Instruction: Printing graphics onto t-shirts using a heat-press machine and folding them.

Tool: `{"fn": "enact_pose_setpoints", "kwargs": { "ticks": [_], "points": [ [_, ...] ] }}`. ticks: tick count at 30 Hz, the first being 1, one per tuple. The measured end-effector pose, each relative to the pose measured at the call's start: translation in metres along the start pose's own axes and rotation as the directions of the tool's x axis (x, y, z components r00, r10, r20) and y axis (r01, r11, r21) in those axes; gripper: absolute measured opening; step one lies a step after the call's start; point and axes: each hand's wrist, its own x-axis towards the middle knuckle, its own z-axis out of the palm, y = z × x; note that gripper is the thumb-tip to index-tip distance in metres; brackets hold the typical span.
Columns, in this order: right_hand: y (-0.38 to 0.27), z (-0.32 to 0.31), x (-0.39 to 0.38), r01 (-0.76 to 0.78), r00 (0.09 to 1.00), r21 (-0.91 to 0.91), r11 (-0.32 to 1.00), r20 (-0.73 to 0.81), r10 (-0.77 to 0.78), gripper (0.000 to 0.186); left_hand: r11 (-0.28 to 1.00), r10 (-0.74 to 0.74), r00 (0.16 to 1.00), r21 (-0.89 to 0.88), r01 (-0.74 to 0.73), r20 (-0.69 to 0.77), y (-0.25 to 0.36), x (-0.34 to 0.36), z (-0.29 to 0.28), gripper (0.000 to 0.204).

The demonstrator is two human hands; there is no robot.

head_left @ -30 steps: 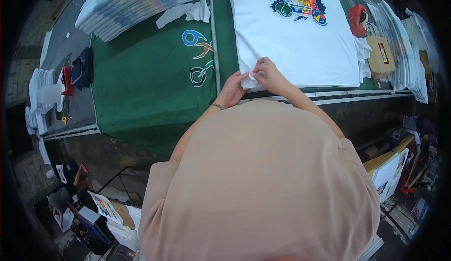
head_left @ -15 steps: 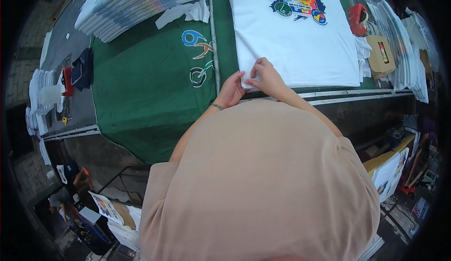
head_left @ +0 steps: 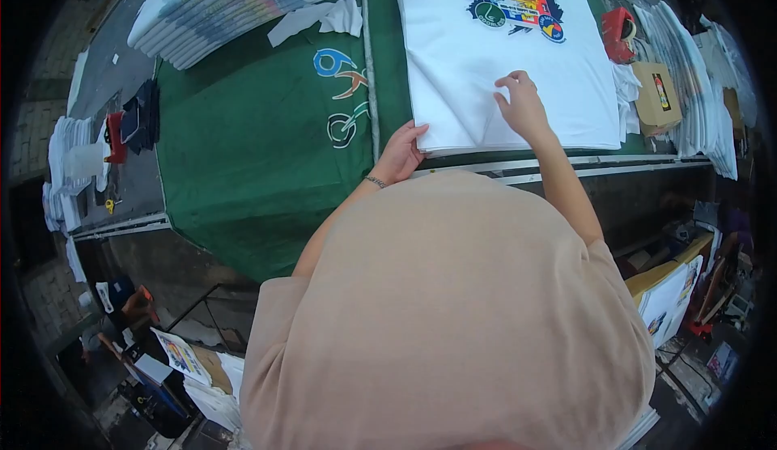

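A white T-shirt (head_left: 453,86) with a colourful printed badge lies flat on top of a stack, its near edge close to my body. At the near left corner my left hand (head_left: 401,154) is closed, the thumb over the cloth and the other fingers partly hidden at the stack's side. My right hand (head_left: 524,106) hovers over or just touches the lower middle of the shirt. Its fingers are curved and apart from the thumb, with nothing between them. Soft creases run through the cloth between the two hands.
Green cloth (head_left: 243,159) covers the table to the left. A pile of folded printed shirts (head_left: 251,13) stands at the far left, white scraps (head_left: 320,23) beside it. On the right are a red tape dispenser (head_left: 618,35), a cardboard box (head_left: 655,96) and more folded shirts (head_left: 688,86).
My right hand has left the near left corner and moved right and slightly farther out over the shirt, its fingers opening. My left hand has stayed at the corner.
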Motion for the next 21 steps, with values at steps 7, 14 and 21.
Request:
{"fn": "enact_pose_setpoints", "kwargs": {
  "ticks": [7,14,21],
  "points": [
    [-0.031,0.075,-0.028,0.154,0.969,0.093,0.984,0.181,-0.168,0.023,0.994,0.01,0.999,-0.107,-0.006,0.035,0.003,-0.004,0.005,0.029],
    [-0.021,0.081,-0.023,0.128,0.956,0.222,0.967,0.231,-0.18,0.018,0.986,-0.038,0.999,-0.161,0.04,0.015,0.004,-0.003,0.005,0.036],
    [0.01,0.014,-0.001,-0.075,0.974,0.334,0.94,0.226,-0.002,0.015,0.999,0.023,0.998,0.03,-0.025,0.056,0.0,-0.002,0.003,0.027]
  ]
}}
